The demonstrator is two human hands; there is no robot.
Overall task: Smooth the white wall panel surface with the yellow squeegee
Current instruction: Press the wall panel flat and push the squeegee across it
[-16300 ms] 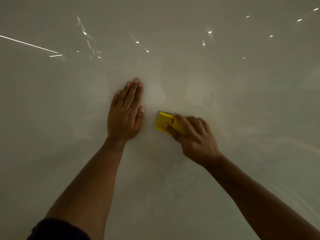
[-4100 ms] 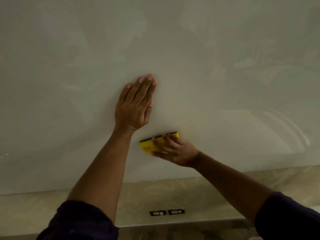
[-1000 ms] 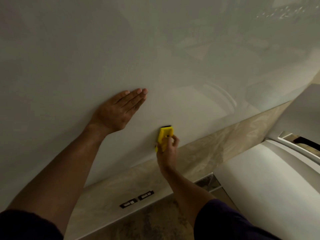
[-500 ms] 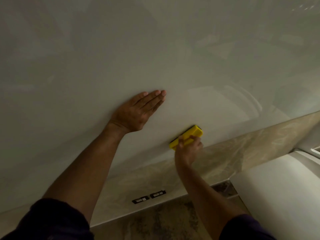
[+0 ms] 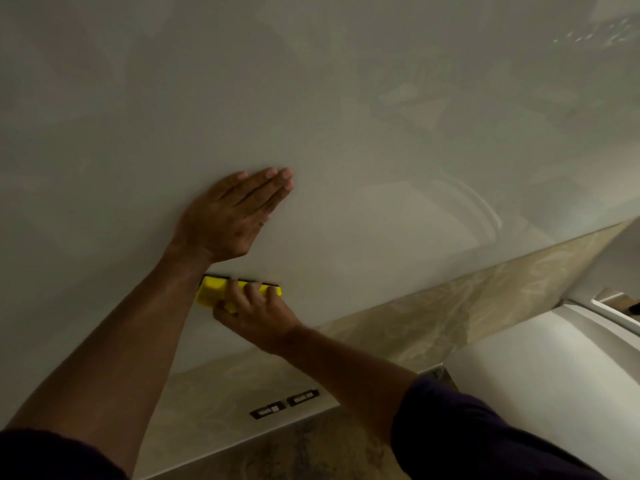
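Note:
A glossy white wall panel (image 5: 346, 116) fills most of the view. My left hand (image 5: 232, 220) lies flat against it, fingers together and pointing up to the right. Just below that hand, my right hand (image 5: 258, 315) presses the yellow squeegee (image 5: 213, 294) against the panel. The squeegee lies nearly level, its dark edge on top touching the panel, and my fingers cover its right half. It sits close under my left wrist, a little above the panel's lower edge.
A beige marbled band (image 5: 433, 323) runs below the panel, with two dark sockets (image 5: 284, 403) in it. A white rounded surface (image 5: 554, 368) stands at the lower right. Marbled floor (image 5: 311, 452) shows between my arms.
My right hand has slid the squeegee left along the panel, from right of my left hand to under its wrist, and turned it level. My left hand stays flat on the panel.

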